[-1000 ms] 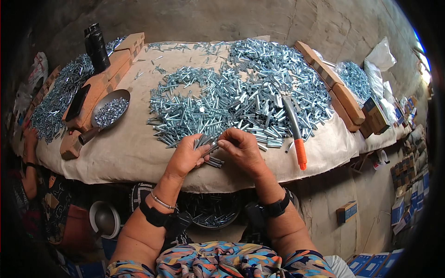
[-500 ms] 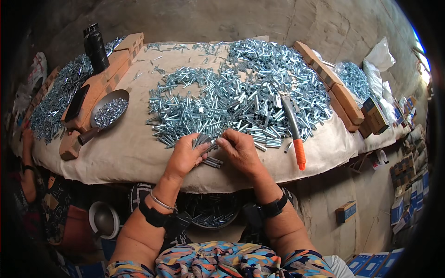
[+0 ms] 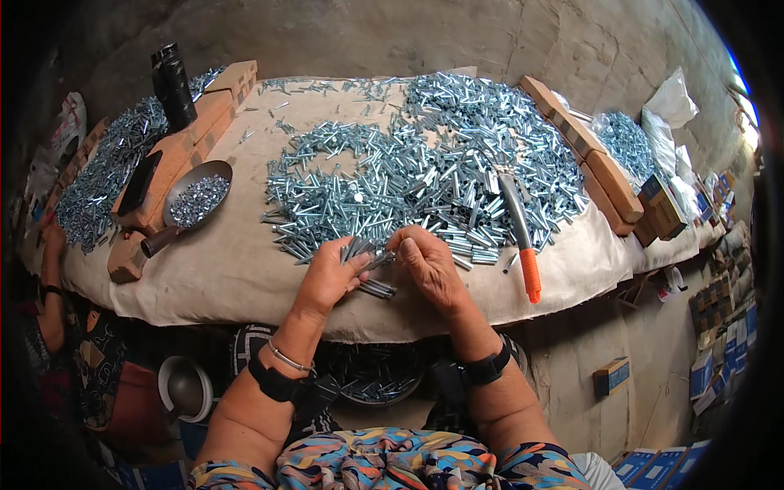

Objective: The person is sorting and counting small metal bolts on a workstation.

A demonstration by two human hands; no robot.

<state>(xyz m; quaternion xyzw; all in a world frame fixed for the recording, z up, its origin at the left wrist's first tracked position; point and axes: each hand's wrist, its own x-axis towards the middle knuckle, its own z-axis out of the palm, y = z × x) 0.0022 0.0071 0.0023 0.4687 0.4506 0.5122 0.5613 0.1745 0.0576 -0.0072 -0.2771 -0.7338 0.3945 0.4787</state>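
My left hand (image 3: 322,276) is closed round a bundle of thin grey metal tubes (image 3: 353,250), held at the table's front edge. A few more tubes (image 3: 377,288) stick out below its fingers. Close beside the bundle's end, my right hand (image 3: 431,268) pinches with thumb and forefinger; what lies between them is too small to make out. Just beyond both hands spreads a large pile of shiny metal pieces, with headed pins (image 3: 327,192) mostly on the left and short hollow tubes (image 3: 457,184) on the right.
An orange-handled tool (image 3: 531,278) leans on the pile's right side. Brick rows (image 3: 196,135) edge the cloth-covered table (image 3: 220,282), bearing a black bottle (image 3: 171,90) and a phone (image 3: 139,184). A pan (image 3: 220,173) of small parts stands left. Another person's arm (image 3: 53,269) shows far left.
My right hand has shifted slightly, its thumb now turned up more beside the bundle. The left hand keeps its hold. The whole view has moved a little.
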